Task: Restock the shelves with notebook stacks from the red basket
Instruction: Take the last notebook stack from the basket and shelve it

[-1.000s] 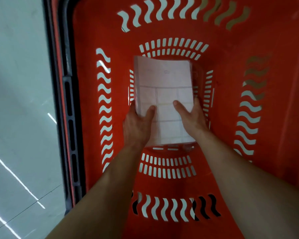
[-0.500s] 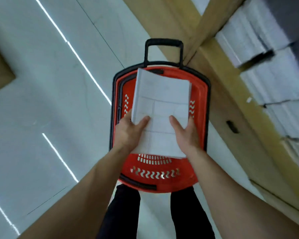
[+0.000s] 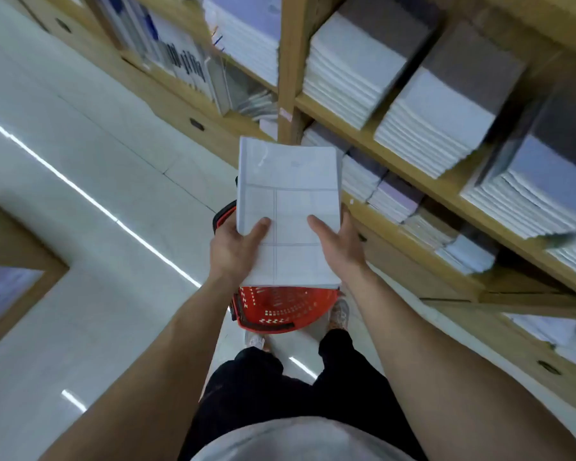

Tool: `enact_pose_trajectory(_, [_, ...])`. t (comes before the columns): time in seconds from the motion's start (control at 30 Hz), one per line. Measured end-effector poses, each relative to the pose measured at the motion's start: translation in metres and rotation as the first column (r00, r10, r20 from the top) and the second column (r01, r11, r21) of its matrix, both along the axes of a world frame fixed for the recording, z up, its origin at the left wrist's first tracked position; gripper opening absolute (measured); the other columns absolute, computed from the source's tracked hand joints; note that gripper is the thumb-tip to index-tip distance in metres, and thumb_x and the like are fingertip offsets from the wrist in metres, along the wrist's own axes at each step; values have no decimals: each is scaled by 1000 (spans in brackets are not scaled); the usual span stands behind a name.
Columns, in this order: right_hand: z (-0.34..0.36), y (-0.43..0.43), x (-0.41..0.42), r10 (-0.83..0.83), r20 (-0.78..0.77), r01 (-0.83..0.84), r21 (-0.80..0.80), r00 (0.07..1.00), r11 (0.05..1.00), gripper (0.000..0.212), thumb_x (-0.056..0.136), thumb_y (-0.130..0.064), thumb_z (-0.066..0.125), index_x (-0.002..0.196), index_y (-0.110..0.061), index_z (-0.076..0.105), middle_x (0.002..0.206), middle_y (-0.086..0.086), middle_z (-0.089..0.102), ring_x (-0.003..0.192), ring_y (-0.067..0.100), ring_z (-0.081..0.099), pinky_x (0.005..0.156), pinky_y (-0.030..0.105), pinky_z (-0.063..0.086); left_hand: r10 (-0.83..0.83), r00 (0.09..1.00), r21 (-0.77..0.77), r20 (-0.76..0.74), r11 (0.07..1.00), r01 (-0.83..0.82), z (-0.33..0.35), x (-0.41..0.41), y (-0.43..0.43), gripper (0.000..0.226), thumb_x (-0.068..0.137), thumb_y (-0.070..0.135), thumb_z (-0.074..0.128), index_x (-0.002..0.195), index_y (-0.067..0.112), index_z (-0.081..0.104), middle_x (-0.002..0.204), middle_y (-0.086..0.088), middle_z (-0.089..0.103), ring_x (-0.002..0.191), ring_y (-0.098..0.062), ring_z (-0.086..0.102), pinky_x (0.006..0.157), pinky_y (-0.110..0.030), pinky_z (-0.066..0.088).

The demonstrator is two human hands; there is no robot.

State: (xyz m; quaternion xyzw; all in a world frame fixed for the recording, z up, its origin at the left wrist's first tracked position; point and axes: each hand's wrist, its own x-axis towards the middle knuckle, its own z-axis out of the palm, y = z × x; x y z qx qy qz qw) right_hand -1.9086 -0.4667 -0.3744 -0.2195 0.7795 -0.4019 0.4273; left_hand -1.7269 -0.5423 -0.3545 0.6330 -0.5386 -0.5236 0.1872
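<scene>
Since half a second ago the stack [image 3: 288, 211] has risen well clear of the basket [image 3: 281, 309] and now sits before the shelves [image 3: 443, 189], which fill far more of the view. Both hands are clamped on its near end. The left hand [image 3: 233, 249] grips the near left corner, with the thumb laid on the top cover and the fingers hidden beneath. The right hand [image 3: 338, 251] grips the near right edge the same way, thumb on top. The stack is held in the air, roughly flat. Its top cover is pale with a ruled grid, and its far end points toward the wooden upright [image 3: 288, 68] of the shelves. Below it the basket stands on the floor [image 3: 97, 161], mostly hidden by the stack, just in front of the person's shoes [image 3: 340, 314]. To the right, white piles [image 3: 346, 71] of notebooks lie on the upper shelf board, some under grey covers. Smaller piles sit on the lower board, near the stack's far right corner.
</scene>
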Motion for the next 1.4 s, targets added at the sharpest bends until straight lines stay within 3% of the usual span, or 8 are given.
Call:
enact_pose_trajectory(0.07, [37,20,-4,-74,-36,72,-45,997,996,37,93,-29,72,125,-27,54,103,-21,64,89,-11,60,62,0,43,-75,997,-37,-23,997,74,36,-10,7,32,88,50,69,112,29,67,100,7,73,91,-17,71,80,-34,58])
enact_pose_trajectory(0.17, [80,52,-11,-169,-85,163,-82,982,983,46,93,-34,71,132,-24,51,104,-18,62,85,-6,58,59,-2,40,-173,984,-55,-43,984,170,79,-30,24,36,89,50,68,113,24,68,98,5,72,90,-18,70,80,-35,58])
enact_pose_trajectory(0.47, [122,186,-81,-380,-134,360,-150,915,921,42,91,-43,71,124,-31,47,106,-17,60,94,6,60,86,26,45,-359,928,-103,-103,932,349,115,-124,126,35,86,49,73,103,19,68,95,2,72,90,-20,71,81,-35,58])
enact_pose_trajectory(0.77, [127,339,-167,-567,-102,548,-164,818,820,59,91,-41,71,141,-22,47,117,-9,61,106,16,61,89,29,46,-537,838,-101,-97,843,528,113,-239,255,48,79,57,73,113,23,73,98,4,77,93,-17,73,86,-39,59])
enact_pose_trajectory(0.83, [129,366,-183,-600,-95,581,-168,794,796,56,91,-39,71,140,-24,49,114,-10,62,102,13,60,87,25,43,-565,817,-83,-118,825,559,112,-262,280,53,78,60,73,116,23,72,100,5,76,93,-16,72,86,-36,59])
enact_pose_trajectory(1.0, [126,412,-215,-661,-108,645,-151,742,749,60,91,-43,71,143,-26,47,122,-10,62,107,13,59,96,28,45,-599,780,-35,-179,797,604,109,-311,319,23,91,31,73,110,18,69,86,13,72,69,6,67,57,-8,50])
enact_pose_trajectory(1.23, [123,412,-260,-689,-113,678,-127,715,724,60,90,-44,71,143,-26,48,118,-10,62,108,14,60,96,29,46,-627,767,-10,-139,775,632,97,-365,312,46,86,45,75,118,13,69,105,-2,75,93,-20,72,87,-37,59])
enact_pose_trajectory(1.4, [123,391,-295,-713,-150,708,-92,685,700,61,91,-45,70,145,-24,47,130,-2,63,116,20,60,93,25,41,-638,758,-37,-140,768,640,88,-409,294,46,87,45,74,120,14,68,106,3,71,98,-20,69,89,-30,53])
